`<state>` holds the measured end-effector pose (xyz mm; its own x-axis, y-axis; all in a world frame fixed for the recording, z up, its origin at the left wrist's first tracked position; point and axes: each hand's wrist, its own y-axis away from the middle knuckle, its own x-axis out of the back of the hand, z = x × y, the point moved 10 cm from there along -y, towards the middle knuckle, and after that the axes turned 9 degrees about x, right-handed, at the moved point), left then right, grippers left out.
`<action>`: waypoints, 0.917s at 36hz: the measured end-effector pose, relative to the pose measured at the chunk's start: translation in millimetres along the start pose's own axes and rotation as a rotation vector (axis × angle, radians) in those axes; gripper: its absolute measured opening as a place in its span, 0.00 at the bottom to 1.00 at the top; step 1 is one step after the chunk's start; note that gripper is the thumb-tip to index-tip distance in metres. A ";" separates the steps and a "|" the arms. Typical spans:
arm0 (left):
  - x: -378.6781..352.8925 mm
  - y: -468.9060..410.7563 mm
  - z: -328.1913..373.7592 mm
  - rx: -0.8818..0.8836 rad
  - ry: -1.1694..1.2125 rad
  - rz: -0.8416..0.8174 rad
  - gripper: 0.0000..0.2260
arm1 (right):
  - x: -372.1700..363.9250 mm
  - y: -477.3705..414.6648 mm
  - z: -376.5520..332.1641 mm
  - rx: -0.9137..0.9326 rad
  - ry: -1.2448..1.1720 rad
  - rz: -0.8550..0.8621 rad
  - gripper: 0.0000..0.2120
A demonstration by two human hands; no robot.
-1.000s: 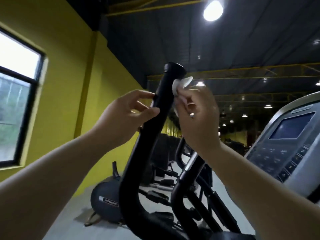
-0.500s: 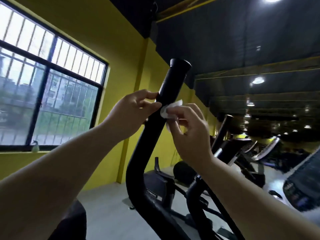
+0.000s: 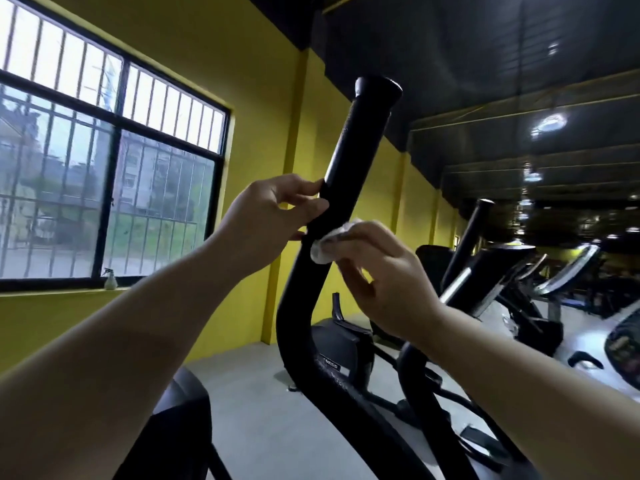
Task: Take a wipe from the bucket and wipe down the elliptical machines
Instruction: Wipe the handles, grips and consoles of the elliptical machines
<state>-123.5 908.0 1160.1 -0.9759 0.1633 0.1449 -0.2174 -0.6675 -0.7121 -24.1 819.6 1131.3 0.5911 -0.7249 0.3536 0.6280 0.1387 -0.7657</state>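
Observation:
A tall black elliptical handlebar [image 3: 360, 143] rises through the middle of the view and bends down toward the machine's base. My left hand [image 3: 266, 223] holds its shaft, thumb and fingertips curled against the left side. My right hand [image 3: 384, 271] pinches a crumpled white wipe [image 3: 327, 242] and presses it on the bar's right side, just below my left hand. The bucket is not in view.
A second black handlebar [image 3: 467, 240] and more elliptical machines [image 3: 540, 282] stand to the right. A barred window [image 3: 104, 168] fills the yellow wall at left, with a spray bottle [image 3: 110, 279] on its sill. Grey floor [image 3: 249, 382] lies below.
My right hand has slid the wipe down the handlebar from near the top to below my left hand. My view has swung left, toward the window.

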 end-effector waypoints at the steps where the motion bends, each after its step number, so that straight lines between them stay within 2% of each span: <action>1: 1.2 1.7 -3.9 0.009 0.004 0.000 0.05 | 1.0 -1.8 3.1 -0.010 0.012 -0.018 0.08; 5: 4.8 8.1 -15.2 0.019 0.039 0.020 0.06 | 14.4 -16.7 12.5 -0.008 0.107 -0.032 0.08; 11: 5.5 14.1 -27.1 -0.003 0.107 -0.006 0.07 | 19.7 -2.1 11.2 -0.118 0.189 0.107 0.10; 12: 5.8 14.9 -30.8 0.001 0.116 -0.007 0.06 | 8.3 6.1 6.6 -0.110 0.161 0.056 0.10; 15: 5.4 17.6 -39.7 0.012 0.128 -0.020 0.03 | -43.4 36.8 -7.8 -0.049 0.112 -0.332 0.17; 16: 4.9 19.1 -41.4 0.012 0.127 -0.032 0.01 | -49.0 40.8 -11.7 -0.005 0.130 -0.383 0.18; 18: 4.2 22.0 -45.0 0.012 0.129 -0.060 0.02 | -36.9 27.6 -10.6 -0.018 0.129 -0.318 0.11; 19: 3.9 23.0 -46.9 0.013 0.137 -0.077 0.03 | -21.2 14.6 -11.4 0.028 0.227 -0.222 0.07; 21: 2.8 24.6 -50.0 0.017 0.162 -0.110 0.07 | 14.8 -10.7 -2.3 -0.063 0.411 -0.014 0.07; 22: 2.7 24.7 -51.6 0.019 0.169 -0.121 0.08 | 27.6 -19.0 3.3 -0.109 0.424 0.066 0.08; 24: 3.1 24.8 -54.0 0.017 0.164 -0.139 0.08 | 31.9 -26.3 6.7 -0.159 0.447 0.104 0.09; 27: 3.1 24.0 -60.2 0.037 0.188 -0.189 0.03 | 3.6 -17.0 -8.1 -0.140 0.341 -0.001 0.09; 29: 4.1 23.4 -65.8 0.060 0.200 -0.212 0.04 | -26.0 5.3 -13.4 -0.185 0.230 -0.203 0.13; 31: 4.9 23.6 -70.8 0.078 0.189 -0.225 0.06 | -62.5 35.6 -26.7 -0.165 0.189 -0.452 0.11; 33: 3.8 25.1 -74.1 0.093 0.193 -0.255 0.05 | -78.1 58.2 -37.3 -0.132 0.179 -0.573 0.10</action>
<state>-131.2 945.6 1091.8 -0.8700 0.4624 0.1713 -0.4639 -0.6497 -0.6022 -52.6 859.1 1039.1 0.0766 -0.7627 0.6421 0.7459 -0.3835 -0.5445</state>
